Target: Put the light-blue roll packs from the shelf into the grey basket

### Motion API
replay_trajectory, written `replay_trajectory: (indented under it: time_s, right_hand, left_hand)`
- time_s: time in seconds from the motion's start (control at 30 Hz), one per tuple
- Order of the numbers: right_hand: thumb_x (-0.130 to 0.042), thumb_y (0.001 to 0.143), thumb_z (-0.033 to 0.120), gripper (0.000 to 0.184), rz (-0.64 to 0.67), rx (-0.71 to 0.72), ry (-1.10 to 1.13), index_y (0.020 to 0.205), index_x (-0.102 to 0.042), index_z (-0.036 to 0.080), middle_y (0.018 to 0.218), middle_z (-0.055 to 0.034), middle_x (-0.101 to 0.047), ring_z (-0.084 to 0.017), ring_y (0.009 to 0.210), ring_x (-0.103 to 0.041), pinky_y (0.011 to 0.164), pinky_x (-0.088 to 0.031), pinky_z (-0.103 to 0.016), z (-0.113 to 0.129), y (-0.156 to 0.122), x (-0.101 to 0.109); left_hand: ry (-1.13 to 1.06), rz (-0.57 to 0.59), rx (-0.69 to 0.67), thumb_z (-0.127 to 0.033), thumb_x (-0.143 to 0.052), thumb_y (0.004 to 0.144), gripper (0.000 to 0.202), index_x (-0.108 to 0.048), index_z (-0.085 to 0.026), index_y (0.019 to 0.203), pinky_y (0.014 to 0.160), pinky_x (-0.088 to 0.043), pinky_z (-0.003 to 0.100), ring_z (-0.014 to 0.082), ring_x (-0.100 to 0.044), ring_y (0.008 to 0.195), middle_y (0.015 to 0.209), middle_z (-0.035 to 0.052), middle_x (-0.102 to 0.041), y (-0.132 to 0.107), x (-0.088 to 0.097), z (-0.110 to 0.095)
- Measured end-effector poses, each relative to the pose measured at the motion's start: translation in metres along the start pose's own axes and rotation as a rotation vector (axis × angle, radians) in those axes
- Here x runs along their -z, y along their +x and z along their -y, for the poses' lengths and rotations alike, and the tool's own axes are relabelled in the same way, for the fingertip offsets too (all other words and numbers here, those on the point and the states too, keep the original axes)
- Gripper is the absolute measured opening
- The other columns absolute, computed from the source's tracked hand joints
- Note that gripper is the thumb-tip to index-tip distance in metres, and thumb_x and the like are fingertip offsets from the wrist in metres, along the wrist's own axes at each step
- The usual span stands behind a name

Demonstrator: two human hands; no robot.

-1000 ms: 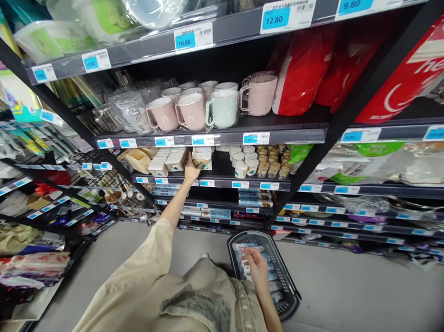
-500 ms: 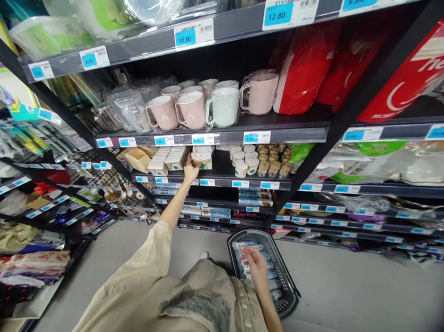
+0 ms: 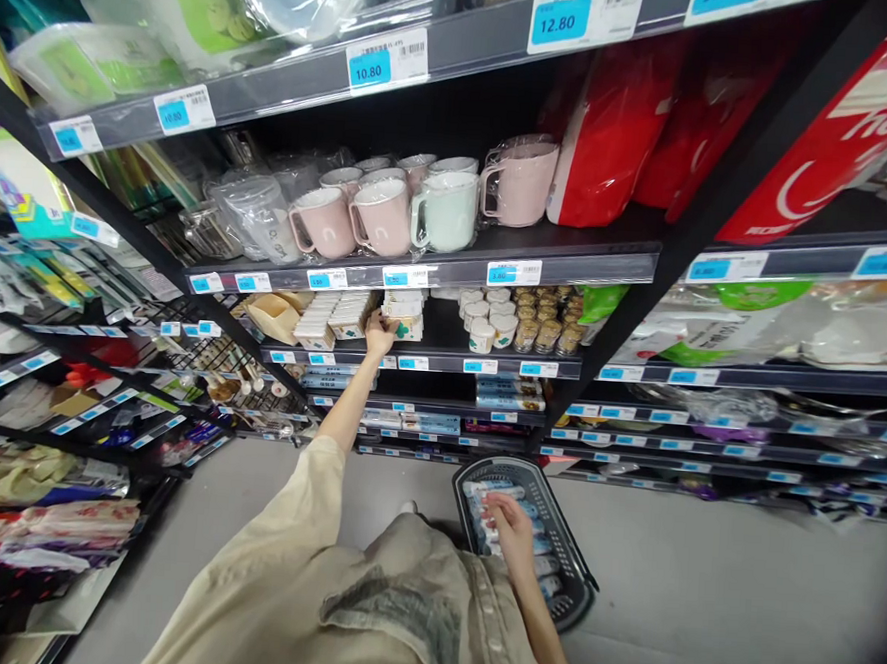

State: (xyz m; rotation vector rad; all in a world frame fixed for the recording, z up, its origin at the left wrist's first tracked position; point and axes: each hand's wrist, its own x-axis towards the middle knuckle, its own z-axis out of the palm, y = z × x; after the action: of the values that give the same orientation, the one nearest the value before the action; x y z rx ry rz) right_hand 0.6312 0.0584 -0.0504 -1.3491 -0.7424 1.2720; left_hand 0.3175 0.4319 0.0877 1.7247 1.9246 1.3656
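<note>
My left hand (image 3: 379, 334) reaches to a lower shelf, with its fingers bent against the left side of a small stack of white printed boxes (image 3: 408, 320). It appears to grip a small box there; the fingertips are partly hidden. To its left stand more rows of small white boxes (image 3: 331, 317). My right hand (image 3: 508, 524) hangs over a dark grey shopping basket (image 3: 585, 581), fingers loosely bent and apart, with nothing visible in them. Inside the basket lie several blue-and-white packs (image 3: 543, 544), partly covered by that hand.
Pink and mint mugs (image 3: 449, 212) in clear wrap stand on the shelf above. Small white-lidded jars (image 3: 480, 334) and toothpick-like tubs (image 3: 549, 328) sit right of the boxes. Red bags (image 3: 612, 142) fill the upper right. Hanging goods (image 3: 40, 538) line the left side over grey floor (image 3: 699, 578).
My left hand has shifted slightly down and left, and its raised finger has bent in against the box stack. My right hand stays over the basket.
</note>
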Motion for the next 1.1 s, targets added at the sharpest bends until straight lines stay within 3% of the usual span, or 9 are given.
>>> replay_trajectory:
  time_s: [0.13,0.27,0.33,0.43,0.67,0.97,1.1]
  right_hand:
    - [-0.084,0.063,0.072,0.054,0.009,-0.01,-0.014,0.083,-0.073,0.022,0.083,-0.0115,-0.08,-0.026,0.062,-0.071,0.054,-0.055,-0.035,-0.003,0.002,0.001]
    - [-0.084,0.064,0.067,0.05,0.013,-0.015,-0.008,0.083,-0.073,0.022,0.084,-0.0113,-0.08,-0.026,0.062,-0.07,0.054,-0.055,-0.035,-0.007,0.003,0.001]
    - [-0.085,0.063,0.065,0.048,0.014,-0.019,0.0,0.083,-0.073,0.022,0.084,-0.0111,-0.08,-0.026,0.062,-0.071,0.055,-0.055,-0.035,-0.007,0.003,0.001]
    - [-0.085,0.062,0.066,0.05,0.008,-0.024,0.001,0.083,-0.073,0.022,0.084,-0.0113,-0.08,-0.026,0.062,-0.071,0.054,-0.055,-0.035,-0.007,0.003,0.001]
    - [-0.086,0.061,0.068,0.052,-0.005,-0.031,0.009,0.083,-0.073,0.022,0.084,-0.0105,-0.08,-0.025,0.06,-0.07,0.054,-0.054,-0.034,-0.008,0.001,0.003]
    - [-0.086,0.06,0.072,0.056,0.0,-0.047,0.007,0.082,-0.073,0.021,0.083,-0.0112,-0.08,-0.026,0.061,-0.071,0.056,-0.054,-0.035,-0.012,-0.001,0.004]
    - [-0.086,0.061,0.071,0.055,0.002,-0.038,-0.002,0.082,-0.073,0.022,0.083,-0.0108,-0.08,-0.026,0.061,-0.071,0.055,-0.054,-0.035,-0.013,-0.001,0.004]
  left_hand:
    - [-0.024,-0.014,0.059,-0.022,-0.078,0.085,0.057,-0.059,-0.02,0.138,0.098,-0.058,0.04,0.022,-0.07,0.095,0.105,0.007,-0.068,-0.002,0.005,-0.009]
    - [0.134,-0.117,-0.073,-0.026,-0.081,0.084,0.048,-0.062,-0.021,0.128,0.113,-0.05,0.048,0.032,-0.062,0.123,0.123,0.0141,-0.063,-0.013,0.014,-0.021]
    - [0.217,-0.088,-0.141,-0.026,-0.076,0.088,0.032,-0.065,-0.021,0.119,0.115,-0.047,0.05,0.035,-0.059,0.128,0.125,0.0158,-0.062,-0.019,0.018,-0.028]
    - [0.272,0.037,-0.196,-0.022,-0.064,0.096,0.013,-0.069,-0.022,0.108,0.106,-0.053,0.045,0.0333,-0.064,0.121,0.12,0.0145,-0.064,-0.026,0.02,-0.037]
    - [0.305,0.107,-0.206,-0.021,-0.058,0.1,0.016,-0.073,-0.021,0.106,0.09,-0.055,0.036,0.0301,-0.07,0.109,0.119,0.0136,-0.069,-0.038,0.022,-0.044]
    - [0.455,0.153,-0.208,-0.034,-0.063,0.099,0.02,-0.072,-0.02,0.11,0.103,-0.052,0.037,0.0303,-0.064,0.121,0.126,0.0134,-0.071,-0.057,0.027,-0.048]
    - [0.488,0.151,-0.245,-0.036,-0.065,0.1,0.019,-0.072,-0.019,0.105,0.104,-0.05,0.038,0.0305,-0.064,0.117,0.121,0.0146,-0.072,-0.064,0.027,-0.044]
